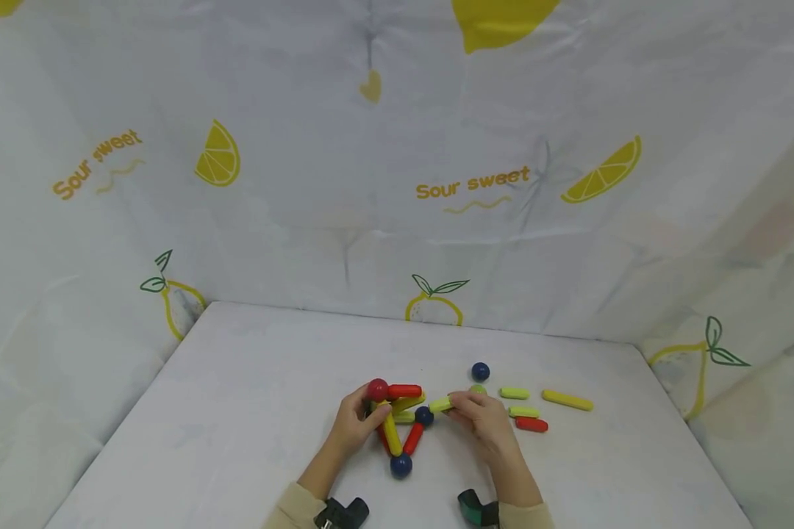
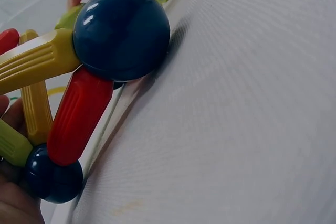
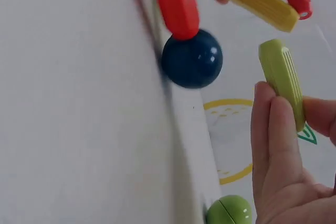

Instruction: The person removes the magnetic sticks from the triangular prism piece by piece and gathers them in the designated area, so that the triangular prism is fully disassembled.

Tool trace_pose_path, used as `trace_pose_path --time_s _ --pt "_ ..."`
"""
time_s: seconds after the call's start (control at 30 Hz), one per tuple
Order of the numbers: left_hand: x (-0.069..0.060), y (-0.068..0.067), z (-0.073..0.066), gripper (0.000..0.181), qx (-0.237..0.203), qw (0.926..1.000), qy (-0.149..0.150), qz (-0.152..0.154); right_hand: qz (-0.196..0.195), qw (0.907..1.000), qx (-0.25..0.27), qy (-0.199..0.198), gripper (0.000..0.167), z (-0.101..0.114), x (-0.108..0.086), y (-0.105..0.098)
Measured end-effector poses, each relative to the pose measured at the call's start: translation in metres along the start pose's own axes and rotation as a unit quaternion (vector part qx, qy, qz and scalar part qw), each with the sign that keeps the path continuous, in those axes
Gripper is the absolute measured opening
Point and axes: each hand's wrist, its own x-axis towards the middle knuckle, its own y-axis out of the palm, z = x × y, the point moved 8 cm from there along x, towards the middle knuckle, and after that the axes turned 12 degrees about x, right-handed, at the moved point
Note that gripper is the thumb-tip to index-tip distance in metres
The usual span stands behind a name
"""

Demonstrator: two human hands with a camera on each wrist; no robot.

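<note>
My left hand grips a structure of coloured rods and balls around its red ball. A yellow rod slopes down to the front blue ball. One red rod joins that ball to another blue ball. From the upper part, another red rod sticks out to the right with a free end. Between fingertips and thumb, my right hand pinches a short light-green rod. Its tip is close to the right-hand blue ball, and the right wrist view shows them apart.
Behind the right hand lie a green ball and a loose blue ball. To the right are two green rods, a red rod and a longer yellow rod. A lemon-print cloth hangs behind the white table.
</note>
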Motion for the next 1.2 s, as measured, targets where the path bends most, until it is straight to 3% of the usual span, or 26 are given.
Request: trace_pose_path --time_s 0.1,0.27,0.43,0.63,0.87,1.0,1.2 --pt "0.0 0.0 0.0 0.024 -0.005 1.0 0.007 0.001 0.005 0.9959 0.084 0.034 0.033 -0.005 0.002 -0.003" --pt "0.0 0.001 -0.001 0.024 -0.007 0.9999 0.01 0.003 0.02 0.9964 0.078 0.029 0.038 0.001 -0.001 -0.016" --pt "0.0 0.001 0.0 0.024 -0.012 0.9998 0.013 0.003 0.037 0.9961 0.08 0.003 0.041 0.007 -0.009 -0.05" --pt "0.003 0.002 0.002 0.022 -0.015 0.9998 0.008 0.002 0.003 0.9994 0.033 -0.006 0.046 0.005 -0.015 -0.106" --pt "0.0 -0.001 0.002 0.024 -0.007 1.0 0.003 -0.004 -0.069 0.9942 -0.027 0.078 0.06 -0.021 -0.015 -0.17" --pt "-0.001 -0.002 0.0 0.024 0.0 0.9999 0.014 -0.005 -0.079 0.9881 -0.096 0.089 0.067 -0.031 -0.013 -0.181" --pt "-0.001 -0.002 -0.003 0.024 0.008 0.9996 0.027 -0.006 -0.124 0.9704 -0.206 0.023 0.055 -0.026 -0.008 -0.177"
